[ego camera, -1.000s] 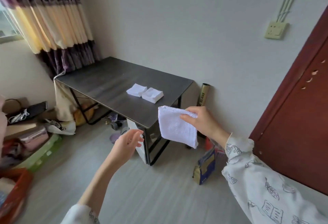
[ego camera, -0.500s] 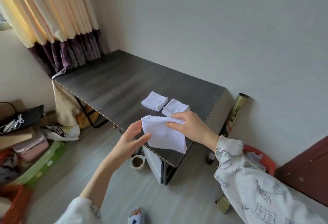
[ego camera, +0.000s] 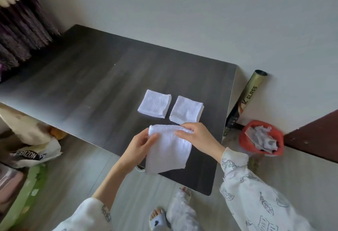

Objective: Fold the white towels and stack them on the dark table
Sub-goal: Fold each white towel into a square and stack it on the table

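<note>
While both sleeves run out of the bottom of the frame, the hands are in full view above the near table edge. Left hand point(ego camera: 140, 143) pinches the upper left corner of the white towel point(ego camera: 168, 150), thumb over the front of the cloth, the other fingers hidden behind it. Right hand point(ego camera: 196, 135) grips the top edge at the upper right, fingers curled over the fold — how many layers hang there is hard to make out. That towel droops past the near edge of the dark table point(ego camera: 102, 86), its lower corner covering part of the rim. A slippered foot point(ego camera: 158, 219) peeks out at the bottom, cut off by the frame.

Just beyond the hands, two folded towels lie flat side by side, not touching: the left folded towel point(ego camera: 155, 103) and the right folded towel point(ego camera: 186, 109), whose near corner sits right by the right fingertips. Left of them, a broad stretch of tabletop runs back to the wall.

Off the table's right edge, a red bin point(ego camera: 261, 139) with crumpled paper sits on the grey floor, a lettered tube point(ego camera: 247, 97) leaning on the wall behind. Far left — dark curtain point(ego camera: 23, 29), cropped; a white bag point(ego camera: 38, 154) under the table, its print half readable.
</note>
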`<act>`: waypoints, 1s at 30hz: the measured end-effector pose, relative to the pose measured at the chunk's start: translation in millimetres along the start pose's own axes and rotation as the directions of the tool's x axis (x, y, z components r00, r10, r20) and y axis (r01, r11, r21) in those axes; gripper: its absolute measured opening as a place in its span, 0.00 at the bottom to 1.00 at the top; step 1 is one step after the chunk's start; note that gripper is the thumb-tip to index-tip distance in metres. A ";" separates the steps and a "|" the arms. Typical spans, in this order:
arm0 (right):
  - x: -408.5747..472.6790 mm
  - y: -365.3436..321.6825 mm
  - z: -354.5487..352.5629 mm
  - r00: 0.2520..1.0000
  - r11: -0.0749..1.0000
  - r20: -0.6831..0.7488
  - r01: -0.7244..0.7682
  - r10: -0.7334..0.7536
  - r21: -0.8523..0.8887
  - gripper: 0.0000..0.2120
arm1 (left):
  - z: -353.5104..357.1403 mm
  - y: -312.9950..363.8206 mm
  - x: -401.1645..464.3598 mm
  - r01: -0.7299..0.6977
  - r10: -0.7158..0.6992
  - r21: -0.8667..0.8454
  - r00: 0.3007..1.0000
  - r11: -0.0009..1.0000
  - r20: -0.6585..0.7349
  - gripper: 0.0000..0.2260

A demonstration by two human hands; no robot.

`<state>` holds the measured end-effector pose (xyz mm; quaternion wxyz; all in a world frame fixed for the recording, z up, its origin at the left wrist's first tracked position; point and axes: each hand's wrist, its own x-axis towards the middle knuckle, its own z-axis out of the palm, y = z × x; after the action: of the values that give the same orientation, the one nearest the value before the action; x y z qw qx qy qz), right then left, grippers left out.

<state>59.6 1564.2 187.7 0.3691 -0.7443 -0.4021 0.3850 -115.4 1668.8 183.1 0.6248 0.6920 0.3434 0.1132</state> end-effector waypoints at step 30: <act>247.5 37.6 44.5 0.735 0.756 -0.214 -0.564 0.643 0.334 0.09 | -94.3 -79.3 295.6 0.294 -0.316 0.344 0.949 0.892 0.010 0.11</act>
<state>126.9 1778.1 67.9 0.3717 -0.8342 -0.0210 0.4068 21.2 1924.0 46.0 0.5176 0.7298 0.4413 -0.0696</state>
